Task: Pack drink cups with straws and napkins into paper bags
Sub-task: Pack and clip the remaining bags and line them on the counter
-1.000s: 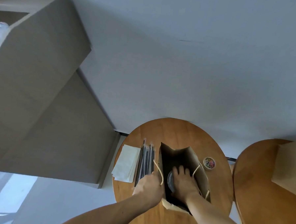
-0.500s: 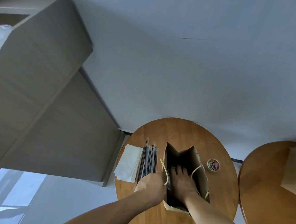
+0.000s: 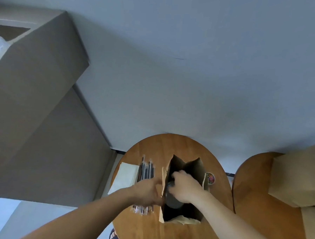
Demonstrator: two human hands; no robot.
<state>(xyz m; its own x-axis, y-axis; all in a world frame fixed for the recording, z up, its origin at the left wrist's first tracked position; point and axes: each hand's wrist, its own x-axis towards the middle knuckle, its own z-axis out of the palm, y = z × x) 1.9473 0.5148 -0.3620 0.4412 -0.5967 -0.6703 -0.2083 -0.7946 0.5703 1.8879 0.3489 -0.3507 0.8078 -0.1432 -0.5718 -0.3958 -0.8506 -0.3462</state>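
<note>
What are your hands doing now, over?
Left hand grips rim of brown paper bag. Right hand holds grey drink cup inside it. Nothing in the way.

Setting: indoor room, likely a café or takeaway packing corner; exact kind not certain.
Furniture: two round wooden tables, the near table [image 3: 179,146] and the second table [image 3: 249,188], set close side by side; tall grey-brown panelled unit [image 3: 34,113] at the left.
Surfaces: plain pale grey wall [image 3: 173,83]; pale floor [image 3: 2,213].
Near table, left edge: wrapped straws [image 3: 146,170] beside a stack of white napkins [image 3: 126,174].
Near table, middle: open paper bag [image 3: 185,163] with a dark drink cup [image 3: 173,199] inside.
Near table, right edge: small dish of coloured clips [image 3: 210,178].
Second table: more brown bags [image 3: 295,181].
</note>
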